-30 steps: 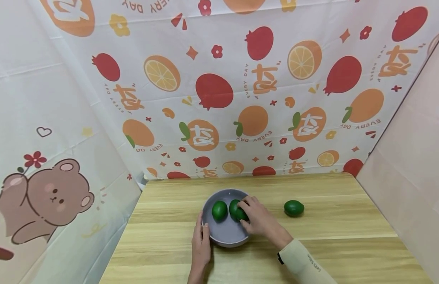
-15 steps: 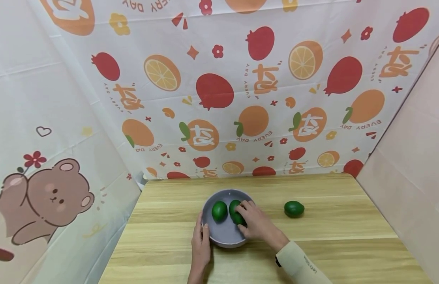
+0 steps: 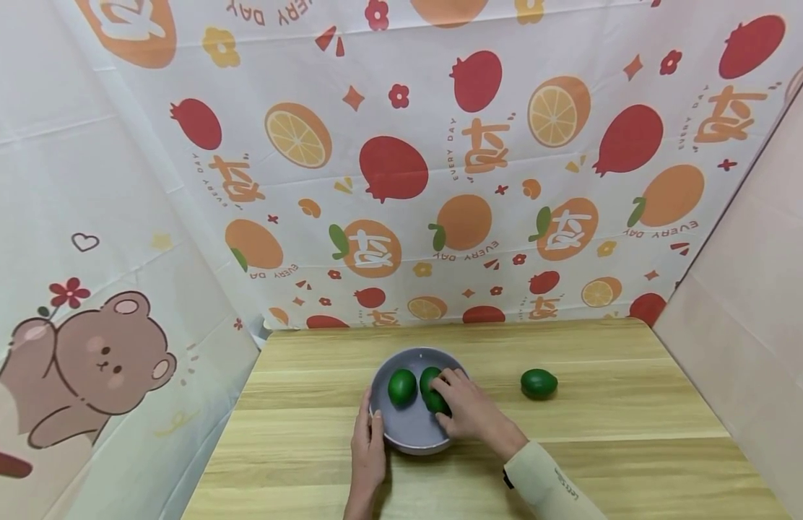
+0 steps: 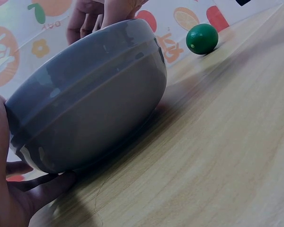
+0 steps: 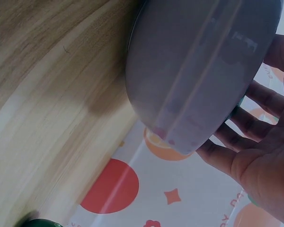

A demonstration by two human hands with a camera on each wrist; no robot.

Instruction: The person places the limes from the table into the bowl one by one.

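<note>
A grey bowl (image 3: 414,430) stands on the wooden table, with one green lime (image 3: 402,388) in its left half. My left hand (image 3: 367,448) holds the bowl's left side, its thumb near the rim. Low on the outer wall, its fingers (image 4: 47,189) show in the left wrist view. My right hand (image 3: 465,404) reaches over the right rim, fingers curled on green lime (image 3: 430,383) inside the bowl. That hand covers part of what it grips. In the right wrist view the bowl wall (image 5: 194,80) mostly hides it, while the right fingers (image 5: 236,137) bend over the rim.
Another green lime (image 3: 539,383) lies on the table (image 3: 590,462) to the right of the bowl. A fruit-printed cloth (image 3: 414,238) hangs at the table's back edge. Pale cloth walls flank both sides, the left one bearing a printed bear (image 3: 109,354).
My right hand has moved slightly left and down, deeper over the bowl with the lime. During the last half second it has hardly shifted. The left hand and bowl stay in place.
</note>
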